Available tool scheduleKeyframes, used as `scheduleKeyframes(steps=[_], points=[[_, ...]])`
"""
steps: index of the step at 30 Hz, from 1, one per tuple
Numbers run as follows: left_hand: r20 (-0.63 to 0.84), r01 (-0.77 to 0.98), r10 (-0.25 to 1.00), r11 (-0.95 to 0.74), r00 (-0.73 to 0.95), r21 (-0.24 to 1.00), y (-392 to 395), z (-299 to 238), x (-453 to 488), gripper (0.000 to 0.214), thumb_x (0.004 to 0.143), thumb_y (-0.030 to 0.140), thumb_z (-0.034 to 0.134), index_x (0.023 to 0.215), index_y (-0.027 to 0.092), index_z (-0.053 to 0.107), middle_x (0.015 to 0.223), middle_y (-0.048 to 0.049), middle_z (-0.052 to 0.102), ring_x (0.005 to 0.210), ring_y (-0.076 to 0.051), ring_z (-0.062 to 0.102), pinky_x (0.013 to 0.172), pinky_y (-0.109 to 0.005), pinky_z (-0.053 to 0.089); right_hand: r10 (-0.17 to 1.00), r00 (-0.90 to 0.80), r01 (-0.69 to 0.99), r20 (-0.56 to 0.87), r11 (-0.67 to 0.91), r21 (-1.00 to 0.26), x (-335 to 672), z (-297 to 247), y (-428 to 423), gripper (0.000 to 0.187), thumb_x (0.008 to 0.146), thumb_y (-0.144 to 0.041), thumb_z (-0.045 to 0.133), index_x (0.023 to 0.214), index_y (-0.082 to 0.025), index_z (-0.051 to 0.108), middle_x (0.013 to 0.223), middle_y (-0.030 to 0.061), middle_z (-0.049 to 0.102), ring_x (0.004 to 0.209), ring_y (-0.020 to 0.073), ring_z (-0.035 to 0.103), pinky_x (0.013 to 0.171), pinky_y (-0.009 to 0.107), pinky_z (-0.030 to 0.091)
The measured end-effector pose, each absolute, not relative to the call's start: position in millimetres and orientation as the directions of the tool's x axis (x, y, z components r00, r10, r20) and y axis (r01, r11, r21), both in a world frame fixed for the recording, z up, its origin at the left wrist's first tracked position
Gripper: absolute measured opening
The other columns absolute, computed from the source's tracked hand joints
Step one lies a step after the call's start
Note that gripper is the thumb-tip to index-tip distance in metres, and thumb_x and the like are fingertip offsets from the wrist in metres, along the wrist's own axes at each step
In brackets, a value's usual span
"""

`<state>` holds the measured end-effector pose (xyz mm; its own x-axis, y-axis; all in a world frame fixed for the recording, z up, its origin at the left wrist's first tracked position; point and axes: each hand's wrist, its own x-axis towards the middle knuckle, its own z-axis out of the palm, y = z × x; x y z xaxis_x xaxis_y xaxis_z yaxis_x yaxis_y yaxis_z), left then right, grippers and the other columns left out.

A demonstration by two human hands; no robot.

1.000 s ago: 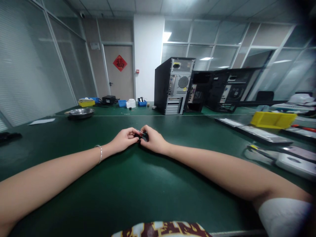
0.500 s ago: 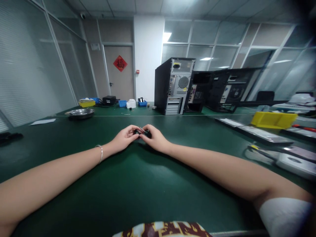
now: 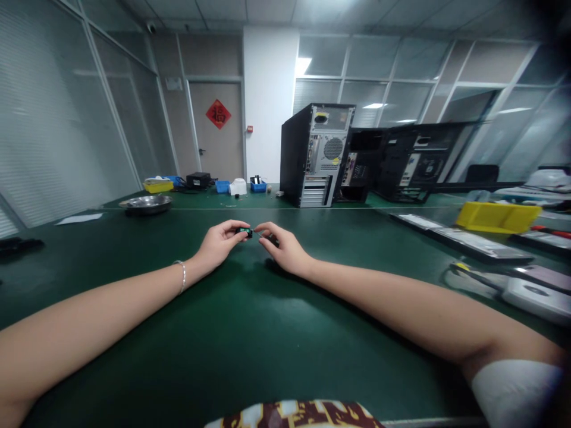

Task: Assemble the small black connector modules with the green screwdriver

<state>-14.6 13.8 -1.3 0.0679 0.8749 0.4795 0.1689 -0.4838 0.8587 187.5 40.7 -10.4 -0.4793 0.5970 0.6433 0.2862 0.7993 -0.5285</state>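
Over the green table (image 3: 250, 333), my left hand (image 3: 217, 242) pinches a small black piece with a green, circuit-board-like part (image 3: 244, 232) between thumb and fingertips. A bracelet circles that wrist. Just right of the piece, my right hand (image 3: 288, 249) has its fingers closed on a thin metal tool (image 3: 258, 232). Its slim tip points toward the piece; whether they touch is too small to tell. A dark part of the tool shows inside the right palm, and its kind cannot be made out.
Computer towers (image 3: 297, 154) stand at the back right. A metal bowl (image 3: 149, 205) and small blue bins (image 3: 257, 186) sit at the back left and centre. On the right are hard drives (image 3: 473, 244), a yellow bin (image 3: 498, 218) and a white device with a cable (image 3: 537, 297).
My hands have moved apart slightly, leaving a small gap between their fingertips. The black-and-green piece now shows more in my left fingers, and the tool's tip in my right.
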Motion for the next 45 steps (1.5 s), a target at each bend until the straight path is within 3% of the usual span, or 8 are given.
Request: scheduleKeyframes(steps=[8,15,23,32,39,45], points=[[0.478,0.219,0.871,-0.491,0.112,0.843,8.2,2.2,-12.9,0.038,0.077,0.044,0.075,0.102,0.015,0.07,0.099,-0.0089,0.073,0.09,-0.024,0.069,0.089,-0.04,0.054,0.576,-0.508,0.274,0.641,0.813,-0.514,187.2,-10.9,41.0,0.024,0.091,-0.022,0.055,0.113,-0.023,0.064,0.096,0.0029,0.068,0.085,0.017,0.062,0.076,0.028,0.046],[0.452,0.2,0.883,-0.47,0.128,0.86,7.3,3.1,-13.3,0.035,0.071,0.039,0.081,0.096,0.017,0.073,0.097,-0.0073,0.075,0.093,-0.025,0.069,0.092,-0.042,0.053,0.571,-0.524,0.227,0.632,0.809,-0.542,189.0,-9.3,39.9,0.022,0.091,-0.024,0.056,0.111,-0.022,0.065,0.092,0.0029,0.069,0.084,0.017,0.062,0.077,0.029,0.046],[0.404,0.078,0.91,-0.412,0.096,0.908,8.0,1.2,-11.3,0.035,0.066,0.036,0.085,0.093,0.016,0.075,0.088,-0.0056,0.075,0.079,-0.02,0.069,0.087,-0.04,0.053,0.567,-0.525,0.179,0.635,0.802,-0.569,188.1,-8.1,38.9,0.021,0.091,-0.026,0.055,0.11,-0.019,0.063,0.091,0.003,0.068,0.083,0.0167,0.061,0.077,0.029,0.046],[0.407,0.086,0.913,-0.403,-0.026,0.911,11.7,-0.6,-13.6,0.041,0.068,0.035,0.083,0.103,0.014,0.075,0.099,-0.009,0.076,0.089,-0.023,0.07,0.095,-0.045,0.051,0.575,-0.512,0.199,0.638,0.802,-0.563,186.4,-10.6,42.6,0.019,0.091,-0.026,0.055,0.107,-0.019,0.063,0.094,0.0034,0.068,0.087,0.0169,0.062,0.08,0.03,0.047],[0.27,-0.065,0.955,-0.264,0.123,0.962,9.2,-2.2,-10.0,0.033,0.072,0.032,0.082,0.099,0.014,0.075,0.105,-0.0079,0.074,0.099,-0.023,0.068,0.105,-0.045,0.047,0.556,-0.528,0.199,0.642,0.816,-0.543,186.7,-8.2,40.5,0.015,0.093,-0.026,0.055,0.099,-0.016,0.066,0.095,0.0057,0.07,0.087,0.0181,0.063,0.079,0.031,0.047],[0.23,-0.044,0.953,-0.225,0.199,0.973,9.5,-3.4,-12.0,0.043,0.073,0.018,0.079,0.115,0.017,0.07,0.103,-0.0063,0.073,0.1,-0.022,0.067,0.102,-0.045,0.048,0.545,-0.537,0.197,0.644,0.823,-0.532,186.5,-7.6,38.9,0.015,0.093,-0.023,0.057,0.1,-0.017,0.068,0.1,0.0059,0.072,0.091,0.0181,0.065,0.08,0.03,0.048]])
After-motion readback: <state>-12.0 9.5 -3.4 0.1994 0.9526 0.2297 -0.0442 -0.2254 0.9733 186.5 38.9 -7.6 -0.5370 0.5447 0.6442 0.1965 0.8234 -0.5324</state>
